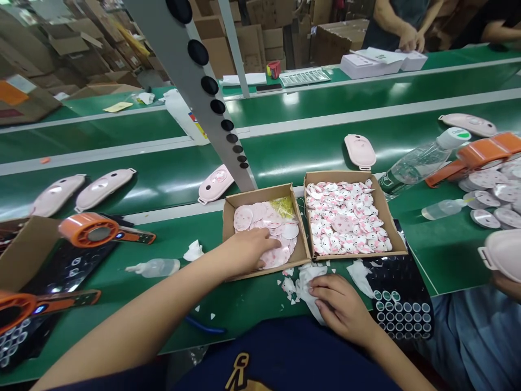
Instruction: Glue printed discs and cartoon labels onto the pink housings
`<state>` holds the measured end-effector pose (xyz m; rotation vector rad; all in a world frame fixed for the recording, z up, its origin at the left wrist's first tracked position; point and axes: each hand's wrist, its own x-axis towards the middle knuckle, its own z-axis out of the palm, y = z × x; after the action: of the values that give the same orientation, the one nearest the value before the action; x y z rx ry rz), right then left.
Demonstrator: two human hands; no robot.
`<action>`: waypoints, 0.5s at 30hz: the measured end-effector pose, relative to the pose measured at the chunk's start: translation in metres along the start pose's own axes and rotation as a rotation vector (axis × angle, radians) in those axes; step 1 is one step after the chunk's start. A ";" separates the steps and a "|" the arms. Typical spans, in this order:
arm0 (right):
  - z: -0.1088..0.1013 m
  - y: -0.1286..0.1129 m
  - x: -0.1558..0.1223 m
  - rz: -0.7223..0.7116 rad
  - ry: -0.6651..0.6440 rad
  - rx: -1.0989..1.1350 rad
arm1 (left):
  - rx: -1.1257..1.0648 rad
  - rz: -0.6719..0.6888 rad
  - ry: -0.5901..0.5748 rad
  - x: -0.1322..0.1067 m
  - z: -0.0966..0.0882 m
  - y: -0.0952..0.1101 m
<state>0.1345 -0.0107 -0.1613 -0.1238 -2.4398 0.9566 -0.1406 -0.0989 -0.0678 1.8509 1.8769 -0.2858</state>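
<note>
A left hand [254, 248] reaches among thin, round, pale-pink patterned discs [244, 218] in a brown cardboard box [304, 251].
Its fingers spread loosely; the right hand [344, 307] lays slightly parted fingers on crumpled white tissue [303, 285], though I cannot tell whether they pinch it. Many discs lie there, none visibly lifted; plenty seems left.

The disc box [258, 196] is matt cardboard; the tissue [305, 281] is crumpled, matt paper. The bottle [419, 163] is clear plastic — smooth and glossy.
</note>
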 end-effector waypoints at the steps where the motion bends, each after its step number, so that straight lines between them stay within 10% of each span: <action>1: 0.000 0.000 0.000 0.000 0.004 0.000 | 0.013 0.015 -0.004 0.003 -0.001 0.001; 15: -0.002 0.000 0.002 0.030 -0.027 -0.013 | -0.081 0.070 -0.063 -0.013 -0.010 -0.028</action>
<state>0.1333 -0.0088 -0.1595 -0.1527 -2.4760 0.9610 -0.1707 -0.1068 -0.0581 1.8279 1.7518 -0.2374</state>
